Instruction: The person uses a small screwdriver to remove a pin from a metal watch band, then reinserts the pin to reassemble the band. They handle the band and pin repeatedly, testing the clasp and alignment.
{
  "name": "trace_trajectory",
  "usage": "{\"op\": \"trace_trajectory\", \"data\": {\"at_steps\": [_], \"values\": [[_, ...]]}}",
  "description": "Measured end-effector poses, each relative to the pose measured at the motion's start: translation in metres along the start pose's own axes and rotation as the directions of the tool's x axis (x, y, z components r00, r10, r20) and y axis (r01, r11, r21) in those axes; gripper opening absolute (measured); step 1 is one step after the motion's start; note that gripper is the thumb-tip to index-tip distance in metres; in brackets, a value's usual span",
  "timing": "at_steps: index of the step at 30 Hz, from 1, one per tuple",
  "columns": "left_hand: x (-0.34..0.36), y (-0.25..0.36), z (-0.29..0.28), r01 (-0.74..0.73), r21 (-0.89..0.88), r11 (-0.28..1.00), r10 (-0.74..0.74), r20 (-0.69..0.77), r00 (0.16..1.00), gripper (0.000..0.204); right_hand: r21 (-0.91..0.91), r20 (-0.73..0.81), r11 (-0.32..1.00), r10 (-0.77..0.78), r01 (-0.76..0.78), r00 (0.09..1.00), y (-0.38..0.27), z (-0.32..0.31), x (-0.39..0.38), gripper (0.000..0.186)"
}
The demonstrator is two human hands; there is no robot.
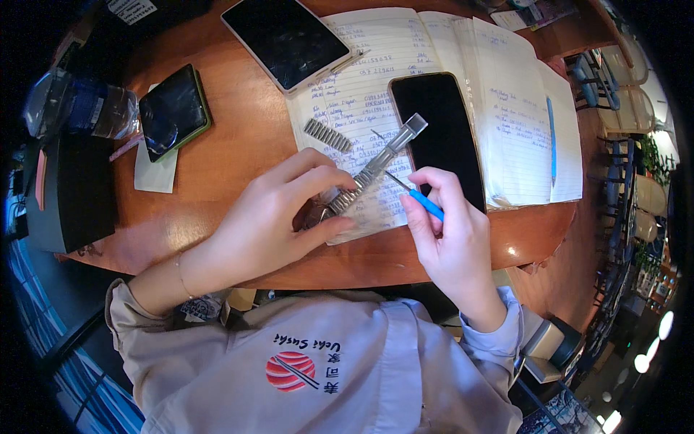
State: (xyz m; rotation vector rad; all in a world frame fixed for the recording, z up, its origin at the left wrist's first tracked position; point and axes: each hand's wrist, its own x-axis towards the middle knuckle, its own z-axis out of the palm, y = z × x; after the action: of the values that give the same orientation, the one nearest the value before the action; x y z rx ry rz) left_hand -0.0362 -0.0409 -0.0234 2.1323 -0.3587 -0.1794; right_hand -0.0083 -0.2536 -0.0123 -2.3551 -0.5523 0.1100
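A silver metal watch band slants across the notebook page, its clasp end up and to the right. My left hand grips the lower part of the band between thumb and fingers. Part of the watch under that palm is hidden. In my right hand, a small screwdriver with a blue handle is pinched between thumb and fingertips. Its thin dark tip points up and left, close to the band's links; whether it touches them I cannot tell. A loose piece of metal links lies on the page above my left hand.
Under the work lies an open notebook with handwriting and a blue pencil. A black phone rests beside the band. Further off are a tablet, a green-edged phone and a plastic bottle. The wooden table has a curved near edge.
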Motion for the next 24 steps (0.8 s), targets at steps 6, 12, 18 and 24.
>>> {"op": "trace_trajectory", "data": {"at_steps": [6,12,18,24], "values": [[-0.011,-0.007,0.015,-0.145,0.27,0.952,0.207,-0.218,0.954,0.031,-0.007,0.037,0.994,-0.109,0.109,0.993,-0.007,0.01,0.002,0.018],[-0.018,-0.011,0.015,-0.235,0.437,0.868,0.298,-0.082,0.951,0.036,-0.01,0.07,0.986,-0.167,0.168,0.983,-0.012,0.014,0.008,0.018],[-0.019,-0.014,0.013,-0.204,0.459,0.864,0.264,-0.07,0.962,0.036,-0.026,0.135,0.985,-0.164,0.169,0.977,-0.016,0.015,0.019,0.019],[-0.02,-0.015,0.009,-0.209,0.448,0.869,0.252,-0.037,0.967,0.032,-0.044,0.181,0.986,-0.15,0.16,0.972,-0.021,0.013,0.023,0.02]]}}
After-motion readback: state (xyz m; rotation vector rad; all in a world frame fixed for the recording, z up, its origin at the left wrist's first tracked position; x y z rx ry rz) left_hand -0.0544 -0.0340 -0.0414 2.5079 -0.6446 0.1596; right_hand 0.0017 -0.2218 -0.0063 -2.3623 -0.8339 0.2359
